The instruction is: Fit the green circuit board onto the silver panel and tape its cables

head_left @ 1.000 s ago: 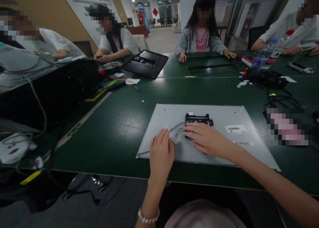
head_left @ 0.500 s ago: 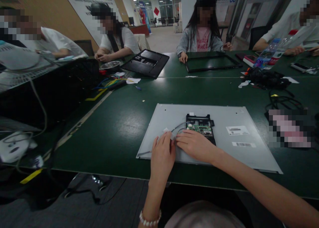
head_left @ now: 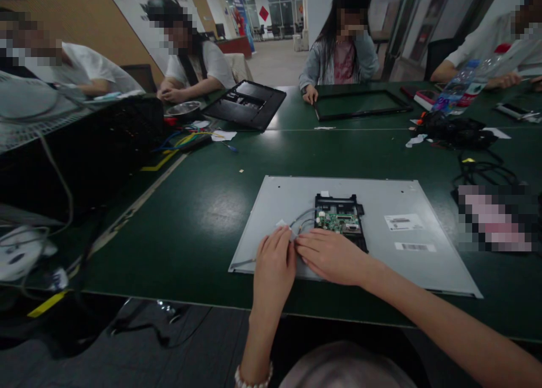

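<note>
A grey display panel (head_left: 385, 199) lies face down on the table in front of me, with a green circuit board (head_left: 336, 223) in a black frame (head_left: 358, 201) at its middle. Thin grey cables (head_left: 302, 214) run from the board's left side into my fingertips. My left hand (head_left: 274, 264) is closed over the cable on the panel's left part, beside a small white piece of tape (head_left: 283, 224). Fingers together, my right hand (head_left: 332, 255) meets it just below the board. The pinched spot itself is mostly hidden. Both hands rest low over the panel.
Across the green table (head_left: 203, 207), a co-worker holds a black bezel frame (head_left: 364, 116). A black back cover (head_left: 249, 104) lies left of it. Bottles (head_left: 457, 88) and black cables (head_left: 453, 131) are at right. A dark box-like thing (head_left: 80, 151) stands at left.
My right hand has shifted slightly down and left, showing more of the board. The co-worker opposite has raised one hand to the face. The view has shifted slightly.
</note>
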A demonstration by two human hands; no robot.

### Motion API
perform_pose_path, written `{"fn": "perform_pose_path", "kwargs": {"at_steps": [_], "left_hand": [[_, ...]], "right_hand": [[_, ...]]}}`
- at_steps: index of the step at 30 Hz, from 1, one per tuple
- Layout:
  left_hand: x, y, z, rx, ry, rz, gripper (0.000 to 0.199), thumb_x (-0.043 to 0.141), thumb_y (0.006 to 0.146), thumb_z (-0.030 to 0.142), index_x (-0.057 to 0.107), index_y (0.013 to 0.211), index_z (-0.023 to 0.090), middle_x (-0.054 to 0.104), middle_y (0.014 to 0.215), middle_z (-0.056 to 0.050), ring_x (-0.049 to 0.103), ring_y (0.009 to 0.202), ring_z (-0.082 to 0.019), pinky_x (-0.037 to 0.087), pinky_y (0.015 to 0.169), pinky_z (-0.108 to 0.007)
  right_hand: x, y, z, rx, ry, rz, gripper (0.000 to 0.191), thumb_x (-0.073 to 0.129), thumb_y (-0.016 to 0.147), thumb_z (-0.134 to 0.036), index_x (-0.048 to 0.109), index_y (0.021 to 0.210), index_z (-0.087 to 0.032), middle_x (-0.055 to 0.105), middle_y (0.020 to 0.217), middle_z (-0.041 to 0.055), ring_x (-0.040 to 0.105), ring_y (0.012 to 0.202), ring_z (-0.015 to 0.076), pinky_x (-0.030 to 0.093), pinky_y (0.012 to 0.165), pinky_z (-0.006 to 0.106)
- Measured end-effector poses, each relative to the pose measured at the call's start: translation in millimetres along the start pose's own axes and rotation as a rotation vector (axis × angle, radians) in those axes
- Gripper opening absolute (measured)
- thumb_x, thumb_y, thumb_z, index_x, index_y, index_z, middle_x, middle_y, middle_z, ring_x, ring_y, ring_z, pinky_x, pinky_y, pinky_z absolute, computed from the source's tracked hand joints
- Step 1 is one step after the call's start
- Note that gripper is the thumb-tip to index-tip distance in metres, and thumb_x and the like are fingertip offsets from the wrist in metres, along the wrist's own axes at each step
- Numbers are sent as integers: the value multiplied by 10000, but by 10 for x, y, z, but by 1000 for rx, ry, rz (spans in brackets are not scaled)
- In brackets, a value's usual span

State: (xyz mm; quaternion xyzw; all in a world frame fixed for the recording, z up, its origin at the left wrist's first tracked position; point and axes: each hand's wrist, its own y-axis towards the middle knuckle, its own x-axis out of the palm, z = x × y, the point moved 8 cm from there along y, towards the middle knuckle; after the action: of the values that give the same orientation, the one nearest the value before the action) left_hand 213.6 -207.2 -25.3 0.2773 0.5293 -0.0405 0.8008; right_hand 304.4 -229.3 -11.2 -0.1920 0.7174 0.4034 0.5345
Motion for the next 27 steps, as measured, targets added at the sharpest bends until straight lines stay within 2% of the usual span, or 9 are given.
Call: {"fn": "perform_pose_path", "kwargs": {"at_steps": [8,16,21,27], "left_hand": [[41,57,-33,-49,39,-30,275,442,927,155,562,1175,147,629,1239,-117,583,1153,-247,392,1042,-458],[18,83,-77,-83,19,13,328,489,911,185,493,1237,147,621,1239,-117,600,1105,-256,430,1009,-434],[21,84,-128,-112,-14,-10,334,514,895,198,511,1227,160,626,1232,-101,605,1085,-260,430,1013,-444],[24,66,-204,-73,-78,-45,354,481,919,200,511,1268,153,623,1245,-105,589,1119,-243,446,1001,-427]], "right_hand": [[37,-14,-19,-19,-24,-17,257,503,921,-181,649,1098,-65,694,1149,150,637,1067,225,421,1035,371],[6,-4,-3,-2,2,-21,267,500,916,-167,654,1109,-65,694,1153,161,646,1064,221,436,1021,367],[5,-12,6,12,5,-15,274,490,920,-165,653,1121,-74,689,1174,150,644,1067,225,452,1005,372],[3,-1,-3,18,14,-25,274,478,928,-167,642,1134,-92,682,1191,131,630,1088,222,442,1019,365]]}}
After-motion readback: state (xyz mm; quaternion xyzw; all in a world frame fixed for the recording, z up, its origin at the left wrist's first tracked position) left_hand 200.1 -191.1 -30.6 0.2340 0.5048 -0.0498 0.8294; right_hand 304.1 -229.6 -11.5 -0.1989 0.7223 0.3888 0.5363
